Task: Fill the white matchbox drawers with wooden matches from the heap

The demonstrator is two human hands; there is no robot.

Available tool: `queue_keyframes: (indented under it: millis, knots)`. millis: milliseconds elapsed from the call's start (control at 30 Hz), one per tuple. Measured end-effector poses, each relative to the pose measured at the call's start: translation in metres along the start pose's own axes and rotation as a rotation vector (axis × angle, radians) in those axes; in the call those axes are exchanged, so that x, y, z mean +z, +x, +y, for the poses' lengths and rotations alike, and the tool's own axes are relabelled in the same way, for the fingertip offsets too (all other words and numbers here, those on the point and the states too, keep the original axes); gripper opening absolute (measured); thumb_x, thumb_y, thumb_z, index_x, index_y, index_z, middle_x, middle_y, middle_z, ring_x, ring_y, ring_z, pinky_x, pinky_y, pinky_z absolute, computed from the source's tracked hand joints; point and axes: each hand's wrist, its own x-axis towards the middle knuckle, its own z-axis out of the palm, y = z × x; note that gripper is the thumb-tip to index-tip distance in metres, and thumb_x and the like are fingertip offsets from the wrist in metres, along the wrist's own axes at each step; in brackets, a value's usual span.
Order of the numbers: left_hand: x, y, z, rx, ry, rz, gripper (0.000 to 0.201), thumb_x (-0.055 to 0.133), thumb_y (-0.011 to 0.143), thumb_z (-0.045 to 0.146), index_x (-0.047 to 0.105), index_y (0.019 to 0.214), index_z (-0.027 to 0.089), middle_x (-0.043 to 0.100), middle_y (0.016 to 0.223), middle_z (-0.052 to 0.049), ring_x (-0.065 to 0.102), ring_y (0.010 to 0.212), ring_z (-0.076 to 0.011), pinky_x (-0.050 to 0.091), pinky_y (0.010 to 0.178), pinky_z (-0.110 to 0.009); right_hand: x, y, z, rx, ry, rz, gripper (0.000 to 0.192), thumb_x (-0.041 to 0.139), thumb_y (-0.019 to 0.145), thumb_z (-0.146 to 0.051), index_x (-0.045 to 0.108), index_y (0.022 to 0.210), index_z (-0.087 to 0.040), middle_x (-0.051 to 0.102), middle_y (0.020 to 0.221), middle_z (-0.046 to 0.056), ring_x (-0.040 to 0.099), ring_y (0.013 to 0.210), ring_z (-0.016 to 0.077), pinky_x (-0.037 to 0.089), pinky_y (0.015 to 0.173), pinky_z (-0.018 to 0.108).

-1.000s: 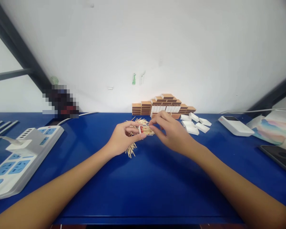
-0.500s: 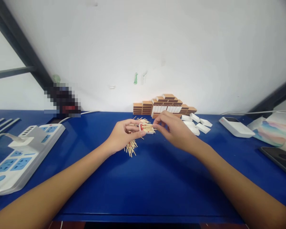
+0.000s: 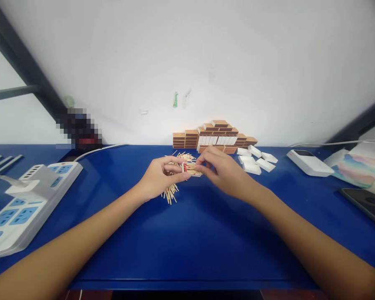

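Observation:
My left hand is closed around one end of a small white matchbox tray, thumb in front and fingers behind. Red-headed matches lie lengthwise in the tray, their heads toward my left hand. Over the tray's other end, my right hand pinches a match among them; its fingertips cover the stick's end. A loose heap of matches is spread on the blue table under and behind my left hand, partly hidden by it.
Brown matchboxes are stacked against the wall. Several white trays lie right of my right hand. A white device, a colourful pack and a dark phone are farther right. A power strip sits left.
My right hand has moved a little left and inward, its fingertips now over the tray's matches rather than at its right end. My left hand still holds the tray. The view has shifted slightly.

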Motion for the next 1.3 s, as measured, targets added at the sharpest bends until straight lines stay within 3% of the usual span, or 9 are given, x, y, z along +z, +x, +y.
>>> queue_keyframes:
  millis: [167,367,600,800,1100,1300]
  knots:
    - [0.002,-0.001,0.001,-0.011,0.054,0.009,0.052,0.091,0.075,0.037,0.07,0.117,0.016,0.081,0.093,-0.009,0.075,0.079,-0.0204,0.057,0.072,-0.032,0.0,-0.002,0.002,0.009,-0.01,-0.034,0.009,0.055,0.103,-0.024,0.057,0.094,-0.021,0.057,0.097,0.006,0.055,0.085,0.0193,0.045,0.074,0.033]
    - [0.004,-0.003,0.002,0.004,0.056,-0.014,0.047,0.09,0.076,0.038,0.071,0.114,0.016,0.081,0.089,-0.008,0.074,0.078,-0.0192,0.056,0.074,-0.033,0.004,-0.001,-0.003,0.001,-0.001,0.017,0.01,0.052,0.103,-0.021,0.054,0.094,-0.022,0.055,0.096,0.006,0.053,0.086,0.0201,0.045,0.076,0.035]
    - [0.001,-0.001,0.002,-0.008,0.008,0.001,0.053,0.09,0.075,0.038,0.07,0.118,0.016,0.081,0.097,-0.011,0.077,0.086,-0.0232,0.059,0.078,-0.036,-0.008,-0.002,-0.009,-0.035,0.038,-0.03,0.014,0.048,0.105,-0.024,0.062,0.106,-0.024,0.059,0.107,0.009,0.057,0.096,0.0223,0.048,0.078,0.037]
    - [0.0,0.0,0.004,0.0,0.04,0.025,0.05,0.091,0.074,0.037,0.071,0.115,0.016,0.081,0.094,-0.01,0.076,0.083,-0.0222,0.059,0.076,-0.035,-0.018,-0.003,-0.01,-0.026,0.068,-0.132,0.013,0.066,0.098,-0.033,0.068,0.11,-0.028,0.063,0.111,0.007,0.059,0.102,0.0245,0.051,0.078,0.037]
    - [0.001,0.0,0.002,-0.001,0.07,0.011,0.052,0.09,0.075,0.038,0.07,0.118,0.015,0.081,0.094,-0.011,0.076,0.085,-0.0228,0.058,0.079,-0.035,-0.007,-0.003,-0.009,-0.046,0.082,-0.098,0.008,0.061,0.1,-0.027,0.069,0.102,-0.026,0.064,0.106,0.007,0.059,0.097,0.0221,0.05,0.076,0.036]
    - [0.003,-0.001,-0.001,0.029,0.072,-0.025,0.046,0.089,0.076,0.037,0.07,0.113,0.016,0.081,0.089,-0.009,0.077,0.084,-0.0234,0.056,0.078,-0.035,-0.008,0.0,-0.013,-0.056,0.058,0.064,0.007,0.06,0.101,-0.028,0.066,0.1,-0.026,0.068,0.096,0.005,0.06,0.087,0.022,0.049,0.073,0.037]
